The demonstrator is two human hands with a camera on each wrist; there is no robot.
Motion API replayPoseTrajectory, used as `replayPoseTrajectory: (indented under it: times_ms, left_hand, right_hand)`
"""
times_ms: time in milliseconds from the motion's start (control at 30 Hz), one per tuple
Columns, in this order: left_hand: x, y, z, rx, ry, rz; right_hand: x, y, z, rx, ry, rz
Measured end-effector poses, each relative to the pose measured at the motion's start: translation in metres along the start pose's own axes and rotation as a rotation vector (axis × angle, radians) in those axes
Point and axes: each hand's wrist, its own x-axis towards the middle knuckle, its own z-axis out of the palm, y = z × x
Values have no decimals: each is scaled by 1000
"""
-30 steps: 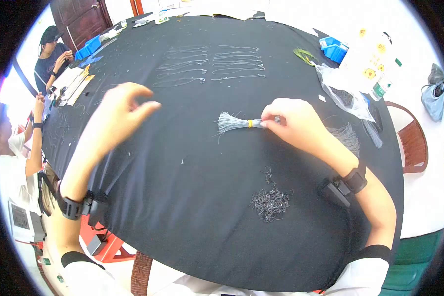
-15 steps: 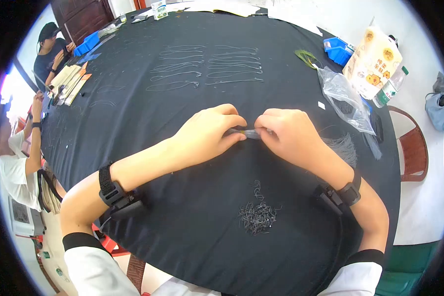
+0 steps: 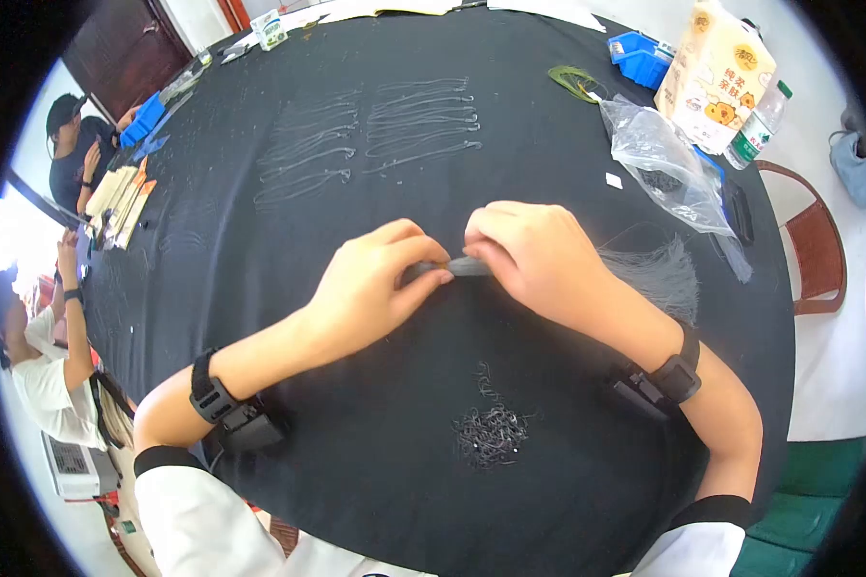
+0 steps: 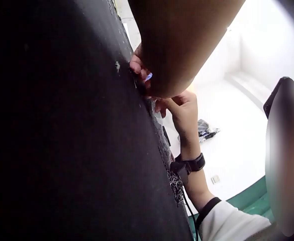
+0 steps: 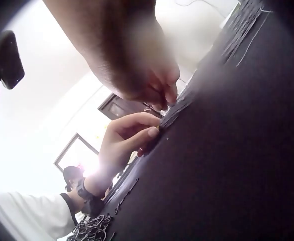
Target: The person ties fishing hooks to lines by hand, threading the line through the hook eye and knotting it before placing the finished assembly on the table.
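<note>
Black cloth (image 3: 356, 452) covers a wide table, with a dark door (image 3: 121, 48) beyond it, and a small bundle of grey strands (image 3: 469, 266) sits between two hands near the middle. Far to the left of the bundle are a person in a dark cap (image 3: 77, 159) and a person in a white shirt (image 3: 53, 394), with a blue bin (image 3: 143, 119) and a stack of papers (image 3: 118, 202) on that side too. Beyond the bundle, mostly to its left, thin grey cords (image 3: 423, 120) lie in two columns.

At the bundle's left end the left hand (image 3: 371, 279) pinches it — thumb on the near side, forefinger on the far side. Just right of the bundle and nearer the person is a pile of short, curled dark pieces (image 3: 491, 435). At the bundle's right end the right hand (image 3: 539, 250) grips it between thumb and bent fingers, some of them hidden from the head view.

Right of the bundle, loose grey strands (image 3: 664, 274) fan out past the right hand. Farther off that way are a green coil (image 3: 574, 85), a clear plastic bag (image 3: 659, 173), a printed packet (image 3: 717, 72), a bottle (image 3: 758, 130) and — beyond the table's edge — a brown chair (image 3: 817, 240).
</note>
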Motion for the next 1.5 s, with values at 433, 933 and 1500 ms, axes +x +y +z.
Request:
replayPoseTrajectory:
  times_ms: [433, 933, 1500]
  left_hand:
    - [-8, -1, 15, 46, 117, -8]
    - [-24, 38, 14, -150, -176, 110]
    - [-22, 30, 10, -231, -263, 94]
  right_hand:
    - [-46, -26, -91, 687, -533, 575]
    - [-80, -52, -49, 36, -261, 117]
    - [-73, -40, -41, 598, -200, 618]
